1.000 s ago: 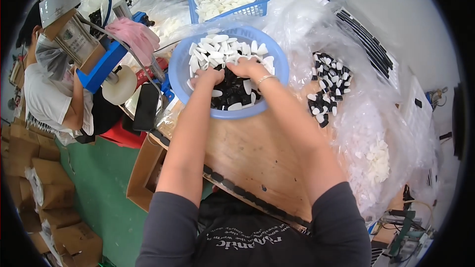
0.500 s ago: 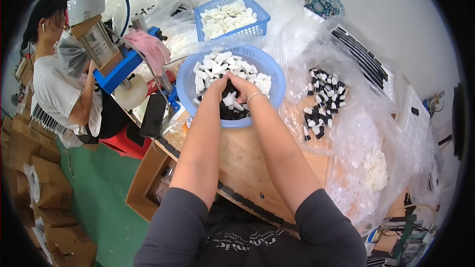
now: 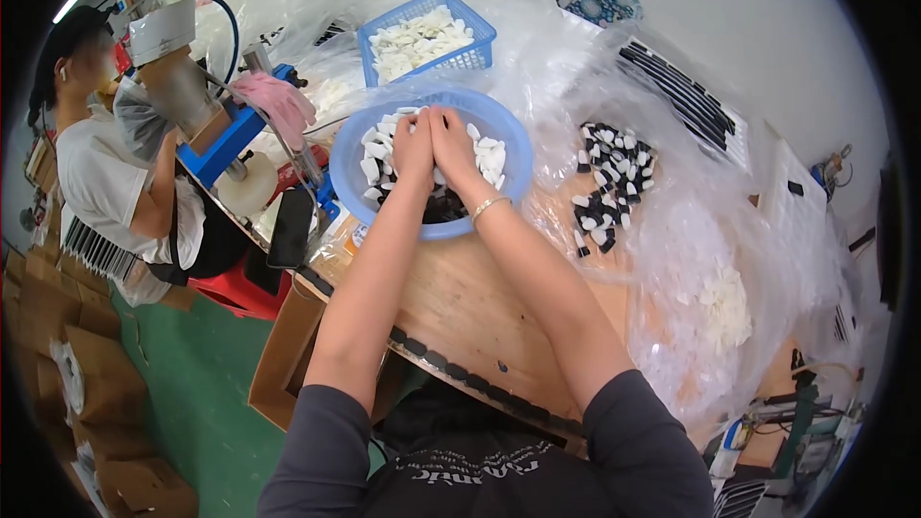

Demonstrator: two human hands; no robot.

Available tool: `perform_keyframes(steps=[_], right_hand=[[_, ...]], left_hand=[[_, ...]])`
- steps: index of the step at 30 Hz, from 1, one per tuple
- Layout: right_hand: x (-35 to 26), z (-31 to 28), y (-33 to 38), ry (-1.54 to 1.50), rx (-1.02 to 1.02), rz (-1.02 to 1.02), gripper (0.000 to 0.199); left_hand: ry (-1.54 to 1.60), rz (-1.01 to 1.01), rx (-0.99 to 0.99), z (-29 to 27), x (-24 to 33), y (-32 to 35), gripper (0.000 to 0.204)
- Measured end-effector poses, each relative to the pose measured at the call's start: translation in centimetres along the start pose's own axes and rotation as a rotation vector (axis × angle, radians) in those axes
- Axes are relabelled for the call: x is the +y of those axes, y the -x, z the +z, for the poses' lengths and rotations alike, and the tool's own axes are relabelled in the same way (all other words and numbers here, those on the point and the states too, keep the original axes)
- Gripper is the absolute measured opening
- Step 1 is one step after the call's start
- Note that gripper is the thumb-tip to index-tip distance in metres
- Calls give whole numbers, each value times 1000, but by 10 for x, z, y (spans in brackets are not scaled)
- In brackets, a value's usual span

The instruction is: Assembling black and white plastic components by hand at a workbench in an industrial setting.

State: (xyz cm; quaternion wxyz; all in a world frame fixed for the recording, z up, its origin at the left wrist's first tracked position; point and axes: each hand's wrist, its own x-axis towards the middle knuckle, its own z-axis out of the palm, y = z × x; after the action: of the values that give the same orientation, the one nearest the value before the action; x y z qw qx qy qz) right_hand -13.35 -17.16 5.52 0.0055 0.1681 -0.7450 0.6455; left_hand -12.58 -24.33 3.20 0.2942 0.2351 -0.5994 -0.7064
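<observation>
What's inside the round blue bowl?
White pieces and black pieces lie in the bowl. The left fingers and right fingers cover part, so what's beneath them, and the bottom, can't be seen.

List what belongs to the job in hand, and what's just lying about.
Job in hand:
- left hand and right hand, together over the tub
- blue tub
- white pieces and black pieces inside it

Seemingly lying about:
- phone
- pink glove
- cardboard boxes

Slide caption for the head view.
Bare left hand and right hand together over a round blue plastic basin of small white and black pieces.
</observation>
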Motion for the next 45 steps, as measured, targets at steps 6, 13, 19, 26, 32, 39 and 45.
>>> perform_keyframes(steps=[6,13,19,26,32,39,45], right_hand=[[-56,-64,33,91,200,-220,38],[-10,-151,140,102,411,-239,25],[84,-161,199,46,445,-83,26],[56,-199,218,-279,67,496,51],[71,-247,231,170,-183,326,55],[20,-315,260,45,-60,476,40],[22,-410,288,147,500,100,33]], left_hand=[[215,173,-146,41,61,76,28],[30,294,-277,71,8,205,28],[-228,63,-427,53,-76,246,29],[-419,178,-733,23,-101,202,40],[-741,491,-891,-5,-61,189,41],[-601,987,-1016,5,-29,225,25],[-877,770,-1049,3,-55,224,16]])
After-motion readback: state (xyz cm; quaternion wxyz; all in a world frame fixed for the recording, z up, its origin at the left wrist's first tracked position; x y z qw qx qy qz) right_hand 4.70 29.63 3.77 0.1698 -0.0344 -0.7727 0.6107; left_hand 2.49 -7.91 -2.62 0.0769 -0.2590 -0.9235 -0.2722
